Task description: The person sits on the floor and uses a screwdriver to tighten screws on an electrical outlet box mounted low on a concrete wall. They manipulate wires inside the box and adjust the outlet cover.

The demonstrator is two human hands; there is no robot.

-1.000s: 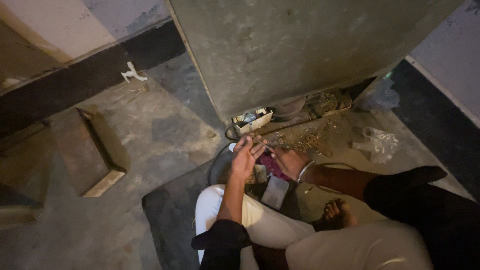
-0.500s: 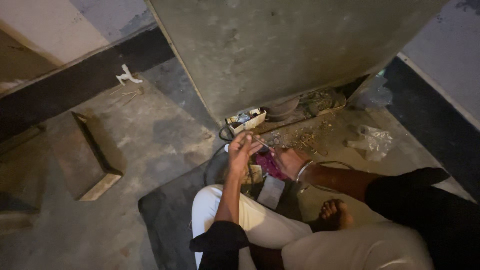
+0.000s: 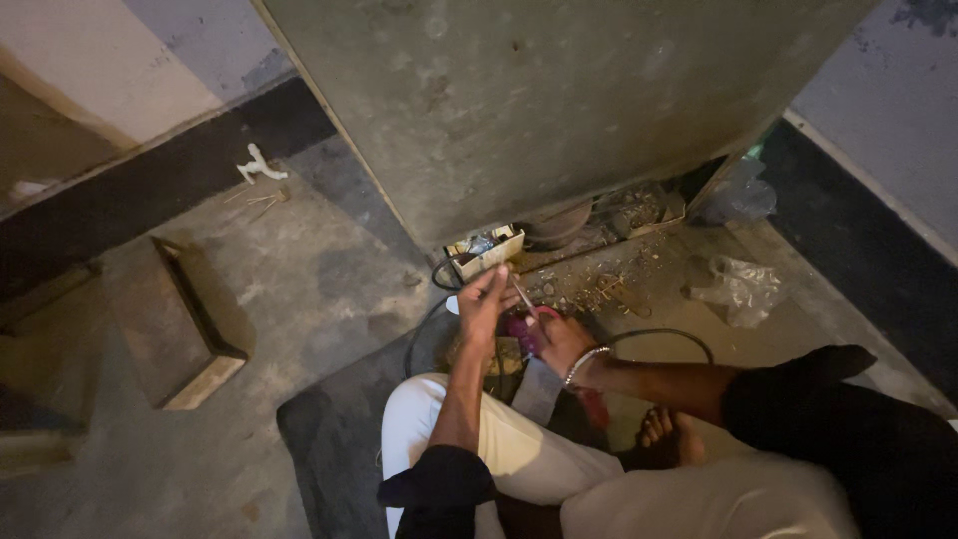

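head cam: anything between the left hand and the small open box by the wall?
Almost nothing. In the head view the left hand sits just below the small open box; only a short strip of floor with a loop of black cable lies between.

Two hands, left hand [image 3: 483,299] and right hand [image 3: 561,342], one thin stick [image 3: 524,296], one small open box [image 3: 486,252], two crumpled plastic bags [image 3: 736,287], one bare foot [image 3: 667,435].

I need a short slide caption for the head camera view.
Seated person's left hand and right hand work a thin pale rod over a pink tool.
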